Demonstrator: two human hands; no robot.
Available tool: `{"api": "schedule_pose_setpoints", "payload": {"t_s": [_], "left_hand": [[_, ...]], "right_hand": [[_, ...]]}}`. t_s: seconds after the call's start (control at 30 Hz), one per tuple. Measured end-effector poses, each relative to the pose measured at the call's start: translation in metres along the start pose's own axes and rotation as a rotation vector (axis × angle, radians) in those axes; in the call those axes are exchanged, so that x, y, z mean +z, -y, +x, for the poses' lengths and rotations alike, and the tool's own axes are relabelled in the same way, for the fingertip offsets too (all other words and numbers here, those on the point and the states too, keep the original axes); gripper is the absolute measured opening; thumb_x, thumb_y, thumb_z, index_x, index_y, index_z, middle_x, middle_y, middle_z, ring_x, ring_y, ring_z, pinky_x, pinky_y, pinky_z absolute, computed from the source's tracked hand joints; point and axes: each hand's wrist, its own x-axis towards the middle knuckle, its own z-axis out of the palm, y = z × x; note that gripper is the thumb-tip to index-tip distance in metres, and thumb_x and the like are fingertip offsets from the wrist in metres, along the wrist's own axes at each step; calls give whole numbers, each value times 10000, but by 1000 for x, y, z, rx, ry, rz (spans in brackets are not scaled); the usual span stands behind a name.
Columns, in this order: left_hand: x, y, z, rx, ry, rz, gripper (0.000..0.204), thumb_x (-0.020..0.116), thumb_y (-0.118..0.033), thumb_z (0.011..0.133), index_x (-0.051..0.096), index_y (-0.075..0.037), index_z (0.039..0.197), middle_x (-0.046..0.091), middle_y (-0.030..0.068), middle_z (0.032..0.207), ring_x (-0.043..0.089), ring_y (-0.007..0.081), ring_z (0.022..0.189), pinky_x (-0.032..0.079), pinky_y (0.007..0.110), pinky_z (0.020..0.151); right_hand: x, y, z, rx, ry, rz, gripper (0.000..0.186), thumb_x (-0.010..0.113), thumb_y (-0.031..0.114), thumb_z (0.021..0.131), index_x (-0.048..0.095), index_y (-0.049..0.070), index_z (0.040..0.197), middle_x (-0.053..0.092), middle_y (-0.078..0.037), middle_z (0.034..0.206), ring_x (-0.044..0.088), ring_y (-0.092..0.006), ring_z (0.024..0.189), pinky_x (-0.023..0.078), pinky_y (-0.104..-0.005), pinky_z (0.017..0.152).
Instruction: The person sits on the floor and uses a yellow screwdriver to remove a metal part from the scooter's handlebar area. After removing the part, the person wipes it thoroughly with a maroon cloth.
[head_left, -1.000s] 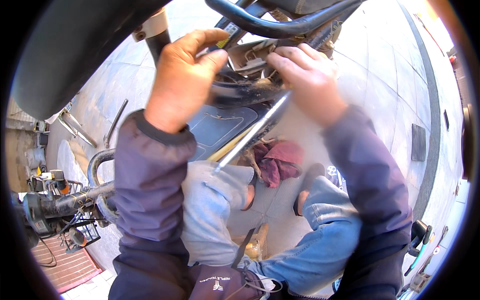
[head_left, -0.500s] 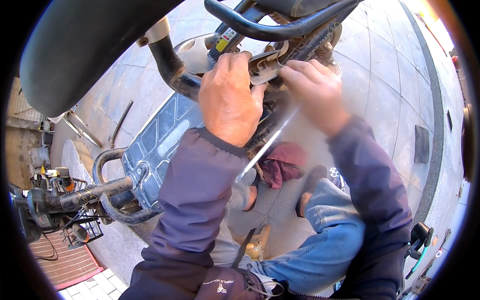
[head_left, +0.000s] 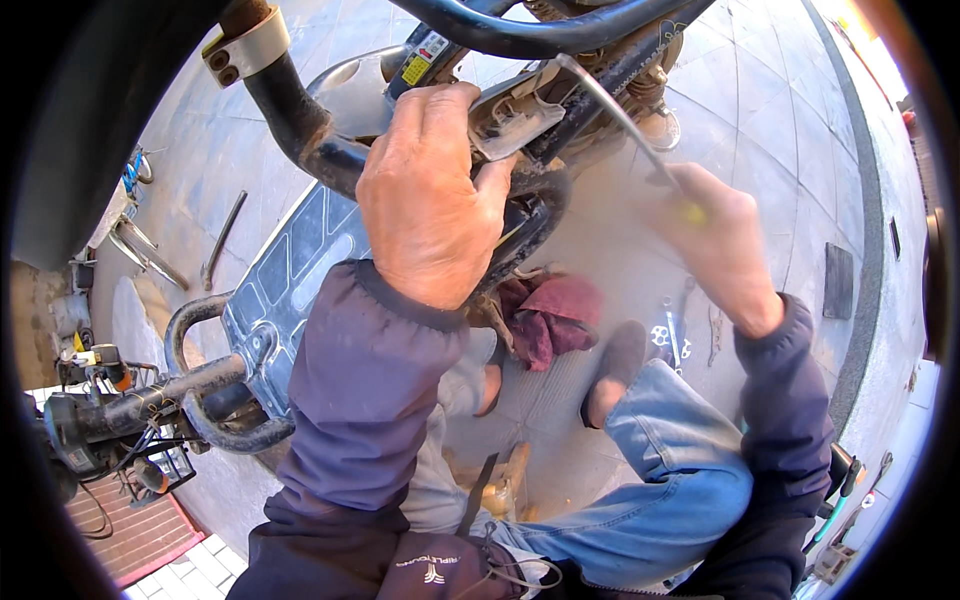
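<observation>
My left hand (head_left: 425, 195) is closed on the edge of a dirty grey plastic piece (head_left: 520, 128) in the electric scooter's frame, its thumb below and fingers above. My right hand (head_left: 715, 235), blurred by motion, is closed round what looks like a screwdriver (head_left: 622, 118), with a long metal shaft and a bit of yellow at the handle. The shaft slants up and left, its tip close to the black frame tube (head_left: 545, 32). Whether the tip touches anything I cannot tell. Under my left hand runs another black tube (head_left: 335, 165).
The dark footboard (head_left: 300, 255) and handlebar end (head_left: 75, 430) stretch to the left. A maroon cloth (head_left: 555, 315) lies below, near my feet. Wrenches (head_left: 672, 335) rest on the paving to its right. A black bar (head_left: 222, 240) and a dark flat plate (head_left: 838, 280) are on the ground.
My right hand has moved away from the plastic piece, right and down. The screwdriver's shaft has swung from pointing down-left to up-left. My left hand stays on the piece.
</observation>
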Motion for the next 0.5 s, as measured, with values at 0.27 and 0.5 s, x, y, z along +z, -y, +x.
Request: {"api": "schedule_pose_setpoints", "payload": {"t_s": [0.27,0.5], "left_hand": [[-5,7,4,-28,-15,-82,389,740,-78,736,566,-25,1080,626,146,991,623,333,931,487,372,810],[1,1,4,-80,-46,-236,422,754,-137,771,502,-18,1088,663,184,940,670,327,855,512,370,750]], "right_hand": [[-53,81,-36,564,319,557,464,620,65,841,473,-30,1270,605,-57,902,575,-77,679,473,-198,578],[-54,125,-74,646,167,980,508,556,-10,869,409,-51,1353,642,-167,965,667,-195,726,540,-275,585]]}}
